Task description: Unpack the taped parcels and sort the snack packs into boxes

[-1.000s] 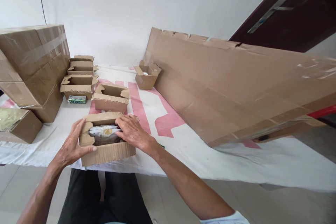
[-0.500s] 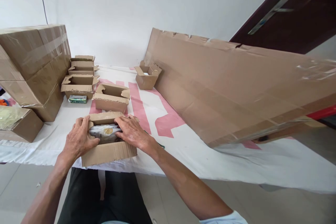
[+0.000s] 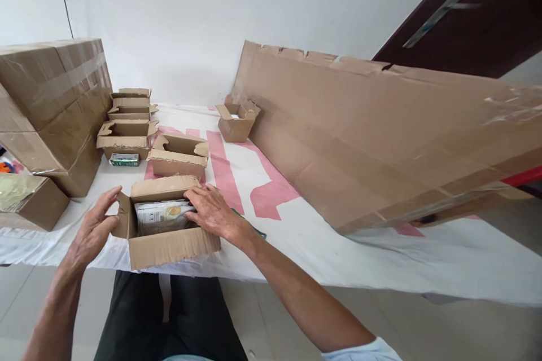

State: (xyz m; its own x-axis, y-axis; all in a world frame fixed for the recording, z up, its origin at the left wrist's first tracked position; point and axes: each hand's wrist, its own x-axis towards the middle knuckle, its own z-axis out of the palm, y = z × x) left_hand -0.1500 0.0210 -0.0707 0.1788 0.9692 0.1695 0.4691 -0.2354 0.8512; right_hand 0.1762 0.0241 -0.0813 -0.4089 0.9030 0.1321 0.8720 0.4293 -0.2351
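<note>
A dark door (image 3: 503,28) adjoins the white wall (image 3: 178,17); the floor (image 3: 449,335) is tiled.

I can read no word, number or brand here for certain. On the pale packets (image 3: 154,219) inside the open carton (image 3: 173,249) right before me I see a round gold mark (image 3: 174,211) and some small dark print, too fine for me to make out, and the little green box (image 3: 124,161) farther back bears printing that blurs just the same. Broad pink shapes (image 3: 271,198) lie across the white cloth (image 3: 322,256), but I cannot tell whether they form characters.
</note>
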